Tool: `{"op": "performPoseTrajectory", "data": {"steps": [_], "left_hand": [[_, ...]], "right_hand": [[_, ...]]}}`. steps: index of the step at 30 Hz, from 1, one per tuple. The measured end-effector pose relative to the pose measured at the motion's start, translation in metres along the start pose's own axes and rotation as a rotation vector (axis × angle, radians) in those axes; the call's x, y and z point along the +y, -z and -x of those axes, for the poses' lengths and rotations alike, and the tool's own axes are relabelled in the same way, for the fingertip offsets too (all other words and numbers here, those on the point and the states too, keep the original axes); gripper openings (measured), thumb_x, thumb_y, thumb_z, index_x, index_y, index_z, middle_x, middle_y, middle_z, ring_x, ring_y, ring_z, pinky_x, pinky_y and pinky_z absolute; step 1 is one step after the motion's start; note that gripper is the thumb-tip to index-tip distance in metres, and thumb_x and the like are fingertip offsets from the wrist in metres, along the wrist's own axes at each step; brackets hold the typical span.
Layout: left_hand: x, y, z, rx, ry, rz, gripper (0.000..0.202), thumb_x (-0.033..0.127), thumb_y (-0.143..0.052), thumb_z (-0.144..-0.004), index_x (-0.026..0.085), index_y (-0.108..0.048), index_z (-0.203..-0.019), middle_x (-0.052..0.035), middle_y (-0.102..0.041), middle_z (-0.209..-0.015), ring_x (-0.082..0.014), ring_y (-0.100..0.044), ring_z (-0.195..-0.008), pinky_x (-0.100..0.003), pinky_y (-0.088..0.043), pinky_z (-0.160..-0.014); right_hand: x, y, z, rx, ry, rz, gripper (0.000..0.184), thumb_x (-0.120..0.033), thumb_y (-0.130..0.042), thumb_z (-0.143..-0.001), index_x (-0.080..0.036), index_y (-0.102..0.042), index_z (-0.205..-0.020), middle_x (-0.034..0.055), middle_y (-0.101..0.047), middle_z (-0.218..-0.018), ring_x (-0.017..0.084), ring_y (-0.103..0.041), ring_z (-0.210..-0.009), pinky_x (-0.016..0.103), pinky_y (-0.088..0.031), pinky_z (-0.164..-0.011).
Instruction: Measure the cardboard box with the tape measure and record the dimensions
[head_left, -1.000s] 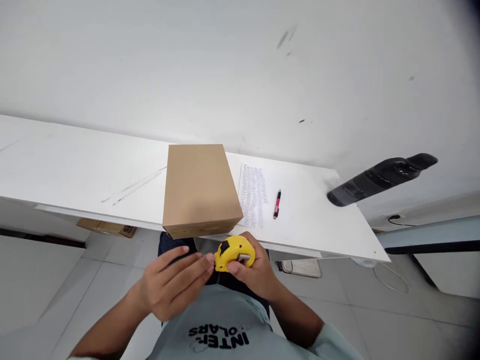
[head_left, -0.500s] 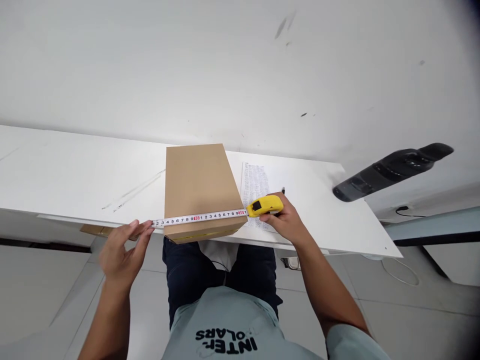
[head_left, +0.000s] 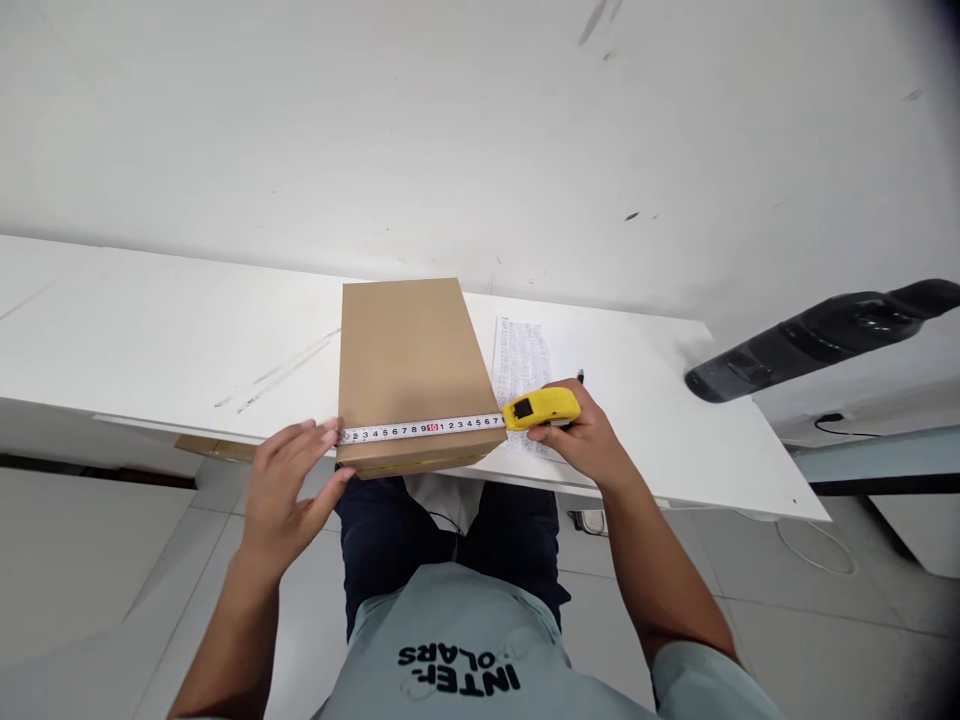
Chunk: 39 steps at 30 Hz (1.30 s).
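A brown cardboard box [head_left: 409, 350] sits at the table's front edge. Across the near part of its top lies the white blade [head_left: 397, 432] of a tape measure, with its end at the box's left edge. My right hand [head_left: 581, 430] is wrapped round the yellow case [head_left: 551, 405] of that tape measure, just off the box's right side. At the left edge, my left hand [head_left: 289, 490] has its fingers stretched out and thumb apart. Its fingertips touch the box's edge beside the blade's end, and its thumb tip meets the front left corner.
A sheet of handwritten paper [head_left: 517, 350] lies right of the box, partly behind my right hand, with a dark pen [head_left: 580, 377] near it. A black bottle [head_left: 810, 345] stands at the white table's [head_left: 150, 330] right end. A wall [head_left: 420, 130] rises behind.
The blade's end has moved right, from beyond the box to its left edge, and less blade shows. My left hand's pinch on it has opened; the fingers now touch the box.
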<state>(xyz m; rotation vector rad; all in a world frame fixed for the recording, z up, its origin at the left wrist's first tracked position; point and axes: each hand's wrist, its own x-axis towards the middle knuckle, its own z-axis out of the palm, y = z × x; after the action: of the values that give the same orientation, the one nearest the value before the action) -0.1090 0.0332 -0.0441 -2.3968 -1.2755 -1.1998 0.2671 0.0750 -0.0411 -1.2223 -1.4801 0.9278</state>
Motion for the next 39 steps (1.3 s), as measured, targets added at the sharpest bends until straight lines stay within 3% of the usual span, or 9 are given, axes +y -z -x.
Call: {"op": "performPoseTrajectory", "data": {"steps": [3,8,12,17,19,22,26,32,39], "left_hand": [[-0.006,-0.001,-0.004,-0.055,-0.008,-0.025,0.060,0.018,-0.072,-0.092,0.028,-0.052,-0.148,-0.0085,-0.069,-0.138,-0.0278,-0.061,-0.134,-0.047,-0.053,-0.107],[-0.005,0.010,-0.001,0.071,-0.108,-0.113,0.054,0.009,-0.078,-0.085,0.033,-0.065,-0.132,-0.0019,-0.080,-0.112,-0.0258,-0.070,-0.115,-0.050,-0.052,-0.106],[0.029,0.010,0.001,0.145,-0.205,-0.117,0.055,0.009,-0.082,-0.081,0.035,-0.068,-0.127,0.0019,-0.079,-0.106,-0.0196,-0.071,-0.104,-0.046,-0.053,-0.108],[0.081,-0.036,-0.003,0.307,-0.444,0.064,0.028,0.018,-0.089,-0.075,0.032,-0.071,-0.092,0.0052,-0.067,-0.122,-0.0107,-0.064,-0.099,-0.031,-0.056,-0.106],[0.091,-0.056,-0.010,0.250,-0.466,0.085,0.022,0.033,-0.087,-0.079,0.029,-0.071,-0.094,0.0006,-0.065,-0.127,-0.0139,-0.062,-0.109,-0.034,-0.054,-0.110],[0.097,-0.074,-0.029,0.097,-0.418,-0.006,0.053,0.065,-0.072,-0.085,0.028,-0.067,-0.122,-0.0089,-0.066,-0.131,-0.0255,-0.057,-0.129,-0.048,-0.041,-0.121],[0.099,-0.079,-0.059,-0.118,-0.097,-0.200,0.064,0.057,-0.066,-0.093,0.020,-0.054,-0.144,-0.0154,-0.066,-0.139,-0.0350,-0.057,-0.132,-0.055,-0.028,-0.124],[0.094,-0.059,-0.058,-0.085,0.041,-0.298,0.039,0.042,-0.070,-0.093,0.018,-0.066,-0.123,-0.0147,-0.074,-0.119,-0.0359,-0.065,-0.116,-0.062,-0.034,-0.117],[0.036,0.019,-0.015,-0.272,-0.042,-0.140,0.041,0.025,-0.062,-0.098,0.028,-0.061,-0.138,-0.0076,-0.063,-0.146,-0.0332,-0.048,-0.147,-0.060,-0.034,-0.124]], "right_hand": [[-0.002,0.000,-0.003,-0.005,-0.009,-0.002,0.046,-0.054,-0.092,-0.064,-0.025,-0.068,-0.090,-0.0001,-0.070,-0.084,0.021,-0.066,-0.076,0.034,-0.056,-0.065],[-0.009,0.000,0.010,0.044,0.021,-0.019,0.048,-0.058,-0.092,-0.060,-0.025,-0.069,-0.086,0.0003,-0.070,-0.078,0.020,-0.065,-0.069,0.034,-0.055,-0.060],[-0.015,-0.014,0.056,0.075,-0.007,-0.146,0.053,-0.057,-0.097,-0.055,-0.025,-0.069,-0.087,0.0010,-0.069,-0.076,0.019,-0.061,-0.061,0.033,-0.052,-0.053],[-0.011,-0.049,0.111,0.049,-0.090,-0.284,0.056,-0.060,-0.092,-0.065,-0.027,-0.069,-0.104,0.0038,-0.070,-0.083,0.020,-0.063,-0.065,0.033,-0.055,-0.056],[-0.004,-0.059,0.121,0.125,-0.136,-0.328,0.057,-0.063,-0.089,-0.067,-0.028,-0.067,-0.105,0.0031,-0.069,-0.081,0.019,-0.061,-0.062,0.032,-0.053,-0.053],[0.007,-0.064,0.125,0.344,-0.234,-0.452,0.058,-0.072,-0.080,-0.073,-0.026,-0.061,-0.102,-0.0013,-0.063,-0.071,0.012,-0.046,-0.047,0.025,-0.037,-0.041],[0.020,-0.058,0.121,0.639,-0.375,-0.557,0.049,-0.072,-0.055,-0.094,-0.023,-0.053,-0.094,-0.0053,-0.056,-0.067,0.005,-0.033,-0.041,0.022,-0.027,-0.040],[0.028,-0.048,0.115,0.717,-0.411,-0.532,0.048,-0.069,-0.058,-0.094,-0.021,-0.054,-0.094,-0.0060,-0.056,-0.065,0.005,-0.035,-0.043,0.020,-0.029,-0.041],[0.022,-0.037,0.103,0.736,-0.304,-0.536,0.049,-0.070,-0.064,-0.090,-0.023,-0.055,-0.098,-0.0067,-0.059,-0.064,0.004,-0.036,-0.043,0.017,-0.033,-0.045]]}}
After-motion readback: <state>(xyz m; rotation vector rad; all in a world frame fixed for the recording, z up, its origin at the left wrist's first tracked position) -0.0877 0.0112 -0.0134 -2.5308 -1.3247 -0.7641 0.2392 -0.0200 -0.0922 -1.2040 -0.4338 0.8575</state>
